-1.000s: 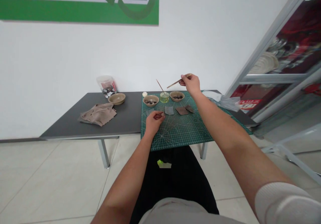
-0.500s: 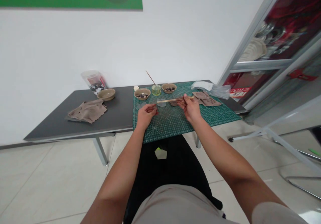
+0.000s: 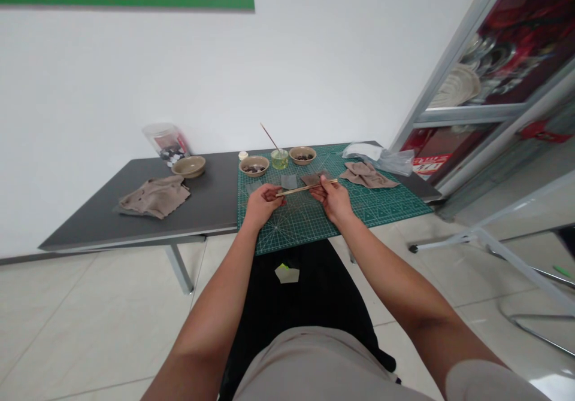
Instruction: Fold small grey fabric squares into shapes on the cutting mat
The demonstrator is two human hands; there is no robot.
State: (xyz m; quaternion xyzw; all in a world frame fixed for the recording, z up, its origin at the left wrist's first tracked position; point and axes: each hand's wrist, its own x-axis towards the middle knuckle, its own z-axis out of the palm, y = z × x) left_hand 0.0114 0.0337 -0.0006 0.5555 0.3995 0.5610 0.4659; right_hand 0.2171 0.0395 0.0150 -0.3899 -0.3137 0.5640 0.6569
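Observation:
My right hand (image 3: pixel 331 198) is closed on a thin wooden stick (image 3: pixel 302 189) that lies nearly level over the green cutting mat (image 3: pixel 381 206). The stick's left tip reaches my left hand (image 3: pixel 261 200), whose fingers are pinched on a small thing I cannot make out. Both hands hover over the mat's near middle. Just beyond them lie small flat grey and brown pieces (image 3: pixel 289 181).
Two tan bowls (image 3: pixel 254 166) with dark bits and a small glass of yellow-green liquid (image 3: pixel 279 159) stand at the mat's far edge. A brown cloth (image 3: pixel 367 175) and plastic bag (image 3: pixel 393 161) lie right. Another cloth (image 3: pixel 153 196), empty bowl (image 3: pixel 188 166) and plastic tub (image 3: pixel 164 140) sit left.
My right hand came down from above the far bowl with the stick and met my left hand over the mat. The stick now lies nearly level. The view tilted down.

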